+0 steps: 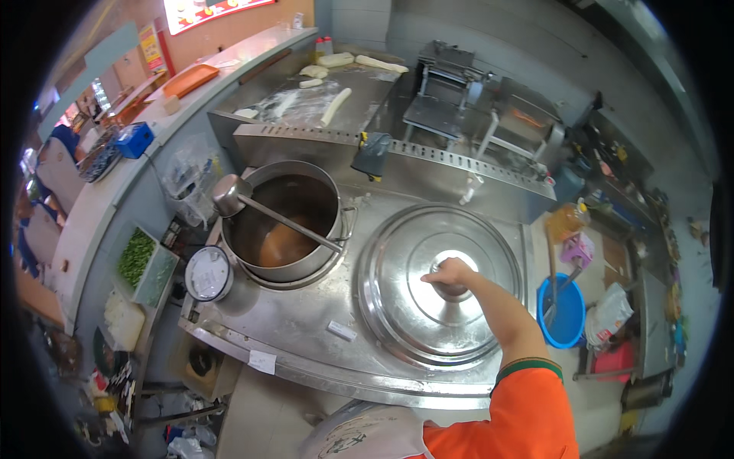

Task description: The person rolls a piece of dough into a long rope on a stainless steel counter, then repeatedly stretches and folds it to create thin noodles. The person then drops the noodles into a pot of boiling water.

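Over on the left, a tub [162,277] of chopped greens [136,256]; then a ladle [287,222] lies across an open pot [334,183], likely so drips fall into the brown liquid [283,246]. Right of it, the big round lid [394,264] lies flat, right hand [453,277] curled over its centre, presumably for balance. Left hand's out of view, can't tell its state. Farther right, a blue bucket [564,330] holds a long-handled tool [564,286].

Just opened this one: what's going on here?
The person's right hand is closed over the middle of a large round metal lid on the steel counter; whatever lies beneath it is hidden. The left hand is out of view. To the lid's left, an uncovered pot holds brownish liquid, with a ladle resting across its top.
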A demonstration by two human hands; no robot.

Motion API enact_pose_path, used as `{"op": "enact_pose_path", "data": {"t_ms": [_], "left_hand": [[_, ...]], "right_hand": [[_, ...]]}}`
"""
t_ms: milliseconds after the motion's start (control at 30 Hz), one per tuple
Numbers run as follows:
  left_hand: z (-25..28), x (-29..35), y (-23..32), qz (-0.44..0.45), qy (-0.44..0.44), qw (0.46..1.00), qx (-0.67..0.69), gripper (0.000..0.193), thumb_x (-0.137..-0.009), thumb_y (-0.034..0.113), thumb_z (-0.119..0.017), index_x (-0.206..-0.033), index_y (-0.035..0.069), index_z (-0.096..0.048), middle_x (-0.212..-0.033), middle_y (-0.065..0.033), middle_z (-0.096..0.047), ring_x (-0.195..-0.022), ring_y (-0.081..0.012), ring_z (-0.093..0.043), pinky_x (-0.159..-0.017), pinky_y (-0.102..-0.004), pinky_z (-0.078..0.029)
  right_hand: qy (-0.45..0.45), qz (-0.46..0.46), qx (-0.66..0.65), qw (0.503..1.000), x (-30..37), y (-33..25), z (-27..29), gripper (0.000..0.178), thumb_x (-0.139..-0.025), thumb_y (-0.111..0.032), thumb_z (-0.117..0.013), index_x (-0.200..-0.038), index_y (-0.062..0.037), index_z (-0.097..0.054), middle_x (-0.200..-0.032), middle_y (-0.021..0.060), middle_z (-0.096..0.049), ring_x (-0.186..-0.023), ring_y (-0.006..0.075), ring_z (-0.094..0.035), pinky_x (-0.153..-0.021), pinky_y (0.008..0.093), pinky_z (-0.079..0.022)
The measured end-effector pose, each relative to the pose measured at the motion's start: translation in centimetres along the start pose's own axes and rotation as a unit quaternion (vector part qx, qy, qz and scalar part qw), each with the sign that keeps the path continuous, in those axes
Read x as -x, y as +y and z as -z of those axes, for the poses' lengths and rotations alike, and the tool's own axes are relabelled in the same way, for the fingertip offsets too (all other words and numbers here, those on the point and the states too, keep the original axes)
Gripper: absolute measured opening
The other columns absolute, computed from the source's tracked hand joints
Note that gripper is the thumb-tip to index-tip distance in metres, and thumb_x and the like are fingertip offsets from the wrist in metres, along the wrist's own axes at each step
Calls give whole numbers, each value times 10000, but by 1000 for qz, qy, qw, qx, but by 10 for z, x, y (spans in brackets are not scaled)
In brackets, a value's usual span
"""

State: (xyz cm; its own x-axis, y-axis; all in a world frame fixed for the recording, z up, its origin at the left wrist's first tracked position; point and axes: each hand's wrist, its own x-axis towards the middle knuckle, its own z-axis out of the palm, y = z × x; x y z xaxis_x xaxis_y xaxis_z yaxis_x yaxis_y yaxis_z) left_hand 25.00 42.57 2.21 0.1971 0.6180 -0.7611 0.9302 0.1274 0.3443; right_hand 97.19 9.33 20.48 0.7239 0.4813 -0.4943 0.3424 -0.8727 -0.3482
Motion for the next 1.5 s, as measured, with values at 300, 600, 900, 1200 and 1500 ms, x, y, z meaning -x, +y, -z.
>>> {"op": "enact_pose_path", "data": {"t_ms": [300, 600, 900, 1200, 1500], "left_hand": [[-95, 155, -69, 41, 6, 992, -116, 359, -867, 261, -571, -1090, -11, -641, -921, -228, -678, -943, -383, -637, -831, -404, -510], [-206, 121, 0, -122, -155, 980, -13, 208, -910, 212, -501, -879, 44, -619, -733, -48, -619, -605, -134, -555, -515, -289, -444], [-480, 184, 134, 7, -318, 935, 160, 249, -910, 212, -552, -1128, 93, -542, -888, -91, -648, -683, -185, -617, -546, -316, -506], [-662, 149, 214, 57, -130, 867, 477, 354, -955, 348, -500, -1200, 97, -553, -1170, -128, -637, -1118, -278, -582, -874, -465, -509], [-683, 264, 190, 113, 13, 953, 280, 467, -940, 379, -518, -1311, 96, -505, -1203, -137, -631, -1146, -296, -582, -898, -458, -481]], "right_hand": [[151, 22, 64, 986, 30, -5, -25, 729, -748, -664, -634, -1016, 13, -680, -1046, 216, -661, -1036, 375, -608, -873, 445, -478], [73, 184, -34, 980, 365, 109, -245, 330, -858, -336, -585, -1024, -64, -672, -1009, 137, -684, -987, 299, -627, -872, 457, -435], [-83, -464, -315, 824, 747, 442, -440, 301, -852, -297, -568, -837, -28, -701, -791, 151, -684, -710, 305, -678, -615, 410, -523], [-177, -391, -283, 858, 920, 674, -456, 290, -897, -279, -604, -1069, -51, -657, -869, 139, -699, -691, 202, -680, -583, 366, -549], [50, -449, -251, 856, 730, 961, -148, 241, -845, -208, -609, -954, -9, -691, -798, 86, -679, -701, 177, -676, -607, 314, -536]]}}
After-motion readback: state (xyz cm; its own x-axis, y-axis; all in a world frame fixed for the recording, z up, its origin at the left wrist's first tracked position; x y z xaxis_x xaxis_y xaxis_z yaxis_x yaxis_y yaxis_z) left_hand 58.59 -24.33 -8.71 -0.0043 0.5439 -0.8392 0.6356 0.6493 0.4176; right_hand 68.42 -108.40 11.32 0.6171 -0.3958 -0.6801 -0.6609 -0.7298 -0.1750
